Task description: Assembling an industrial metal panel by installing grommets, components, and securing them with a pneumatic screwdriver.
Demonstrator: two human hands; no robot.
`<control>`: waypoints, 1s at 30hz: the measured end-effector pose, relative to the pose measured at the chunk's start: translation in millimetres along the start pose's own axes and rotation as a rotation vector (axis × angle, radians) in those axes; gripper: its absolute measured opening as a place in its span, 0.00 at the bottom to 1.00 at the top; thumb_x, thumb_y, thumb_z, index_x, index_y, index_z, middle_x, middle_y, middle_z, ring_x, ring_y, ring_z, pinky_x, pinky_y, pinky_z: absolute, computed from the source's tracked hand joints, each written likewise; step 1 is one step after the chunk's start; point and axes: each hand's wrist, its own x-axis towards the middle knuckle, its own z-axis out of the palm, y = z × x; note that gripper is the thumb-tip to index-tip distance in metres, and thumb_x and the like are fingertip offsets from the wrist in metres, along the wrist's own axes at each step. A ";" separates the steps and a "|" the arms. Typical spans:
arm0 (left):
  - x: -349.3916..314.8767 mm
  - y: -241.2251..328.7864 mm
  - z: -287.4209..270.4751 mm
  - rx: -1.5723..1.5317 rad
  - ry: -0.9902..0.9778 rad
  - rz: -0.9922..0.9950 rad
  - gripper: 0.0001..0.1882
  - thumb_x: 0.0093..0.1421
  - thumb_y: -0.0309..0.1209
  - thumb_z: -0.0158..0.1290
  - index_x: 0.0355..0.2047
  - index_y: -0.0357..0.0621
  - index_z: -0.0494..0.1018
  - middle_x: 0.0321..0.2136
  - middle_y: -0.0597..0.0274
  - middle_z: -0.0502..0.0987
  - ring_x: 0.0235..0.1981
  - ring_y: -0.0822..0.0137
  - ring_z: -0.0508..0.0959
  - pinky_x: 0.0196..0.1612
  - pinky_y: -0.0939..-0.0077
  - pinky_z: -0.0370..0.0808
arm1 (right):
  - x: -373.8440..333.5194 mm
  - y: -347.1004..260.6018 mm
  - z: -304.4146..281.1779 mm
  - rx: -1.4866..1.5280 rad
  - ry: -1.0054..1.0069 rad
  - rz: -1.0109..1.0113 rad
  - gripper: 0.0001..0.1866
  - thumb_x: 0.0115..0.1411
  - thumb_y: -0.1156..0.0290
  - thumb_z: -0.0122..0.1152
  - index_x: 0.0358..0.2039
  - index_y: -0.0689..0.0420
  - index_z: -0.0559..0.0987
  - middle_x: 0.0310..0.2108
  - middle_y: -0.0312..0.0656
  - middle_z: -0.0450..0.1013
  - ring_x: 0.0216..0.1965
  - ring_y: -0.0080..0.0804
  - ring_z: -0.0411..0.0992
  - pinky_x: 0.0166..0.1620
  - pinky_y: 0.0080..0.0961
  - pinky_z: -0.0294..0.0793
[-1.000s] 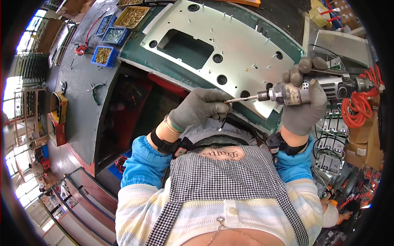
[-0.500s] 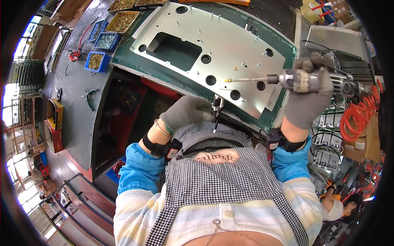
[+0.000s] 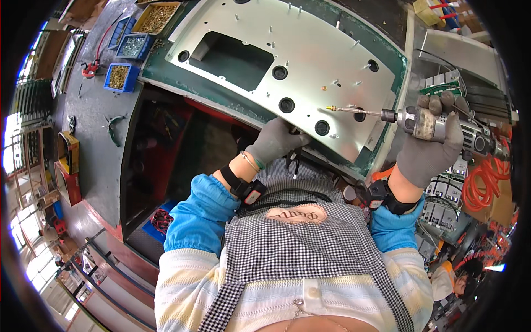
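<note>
My right hand (image 3: 437,138), in a grey glove, is wrapped round a power screwdriver (image 3: 423,123). Its long bit (image 3: 359,110) points left over a silvery metal panel (image 3: 315,61), with a small brass-coloured piece (image 3: 331,108) at the tip. My left hand (image 3: 276,143), also gloved, has its fingers curled at the panel's near edge; what they hold is hidden. Black cords with a white tip (image 3: 295,176) hang just below that hand. The panel has upright studs, black-ringed holes and a large rectangular cutout. A small brass fitting (image 3: 324,88) stands on it beyond the bit.
The panel lies on a green worktop (image 3: 166,74). Blue bins of small metal parts (image 3: 120,77) and a tray of brass pieces (image 3: 157,19) stand at the left, near pliers (image 3: 115,130). An orange coiled hose (image 3: 478,188) hangs at the right. Another person (image 3: 451,281) is at lower right.
My left hand has moved right and up to the panel's near edge. The right hand and screwdriver have shifted right and slightly down, the bit still above the panel.
</note>
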 end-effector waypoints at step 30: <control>1.1 9.2 2.0 0.020 -0.063 -0.072 0.22 0.49 0.34 0.64 0.43 0.38 0.75 0.36 0.55 0.81 0.39 0.62 0.80 0.44 0.71 0.76 | 6.1 21.5 2.0 -0.062 -0.083 0.022 0.19 0.57 0.71 0.55 0.49 0.57 0.70 0.41 0.44 0.73 0.37 0.30 0.73 0.45 0.37 0.74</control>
